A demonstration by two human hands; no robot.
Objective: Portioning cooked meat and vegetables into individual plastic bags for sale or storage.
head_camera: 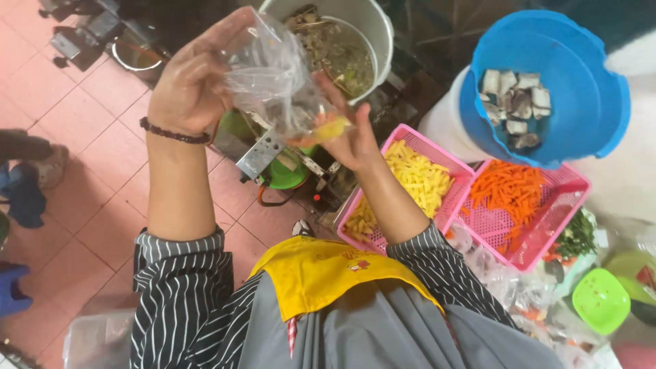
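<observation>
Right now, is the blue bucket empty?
No, the blue bucket holds several pale and dark cut pieces at its bottom.

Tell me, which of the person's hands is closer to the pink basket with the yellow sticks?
The right hand. It holds the clear plastic bag just above-left of the pink basket; the left hand grips the bag farther off, over the floor side.

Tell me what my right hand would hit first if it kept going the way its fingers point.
The right hand points up and left into the clear plastic bag it already touches. Beyond that, probably the left hand holding the bag; depth is hard to judge.
</observation>
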